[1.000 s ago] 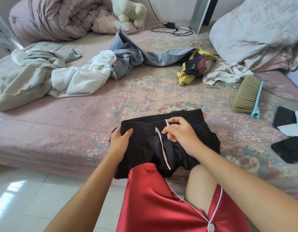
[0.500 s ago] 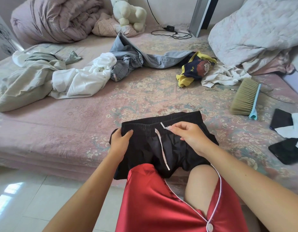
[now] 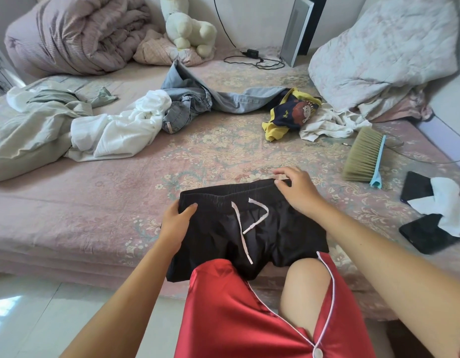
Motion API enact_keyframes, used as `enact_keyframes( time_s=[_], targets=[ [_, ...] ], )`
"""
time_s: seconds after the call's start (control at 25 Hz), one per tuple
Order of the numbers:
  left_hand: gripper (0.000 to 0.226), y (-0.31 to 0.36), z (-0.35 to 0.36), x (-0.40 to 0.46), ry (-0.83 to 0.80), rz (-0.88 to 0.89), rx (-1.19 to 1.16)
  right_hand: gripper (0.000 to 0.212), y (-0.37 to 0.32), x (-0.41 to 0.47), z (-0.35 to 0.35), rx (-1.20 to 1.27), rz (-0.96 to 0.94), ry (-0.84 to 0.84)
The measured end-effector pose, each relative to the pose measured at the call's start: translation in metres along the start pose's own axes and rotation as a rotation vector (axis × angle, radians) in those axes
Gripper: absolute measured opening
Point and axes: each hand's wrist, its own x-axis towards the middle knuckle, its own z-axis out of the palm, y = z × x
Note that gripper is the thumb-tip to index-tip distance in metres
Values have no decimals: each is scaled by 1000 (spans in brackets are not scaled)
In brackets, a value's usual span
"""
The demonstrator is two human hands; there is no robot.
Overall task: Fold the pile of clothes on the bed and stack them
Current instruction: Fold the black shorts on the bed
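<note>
Black shorts [image 3: 249, 228], waistband ends pinched in left grip [image 3: 176, 222] and right grip [image 3: 297, 191].

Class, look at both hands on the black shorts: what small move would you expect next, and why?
Probably fold the black shorts in half sideways. The left hand grips the waistband's left end, the right hand pinches its right end, and the shorts lie spread flat on the bed with the white drawstring loose on top.

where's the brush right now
In the head view the brush lies on the bed at the right, bristles pointing left, just beyond the black phones and in front of the crumpled white cloth.
</note>
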Motion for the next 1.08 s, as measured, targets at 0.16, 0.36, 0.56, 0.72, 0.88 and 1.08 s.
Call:
enact_keyframes(
  time_s=[0.16,0.36,0.56,0.72,0.88,1.08],
  targets=[
    [13,9,-12,3,-113,71,29,82,34,45,-17,-45,361,-261],
    [15,19,-32,12,-168,92,53,39,42,58,-16,337,490,-382],
    [17,61,-33,22,-175,66,-4,18,12,52,-54,147,131,-322],
    [14,138,-21,14,-167,186,-131,20,-30,49,-109,56,-82,-88],
    [18,223,-17,0,-179,349,-222,13,-82,40,-170,185,-189,5],
    [18,304,-18,-23,-144,550,-233,17,-136,20,-230,80,-214,-122]
  ],
)
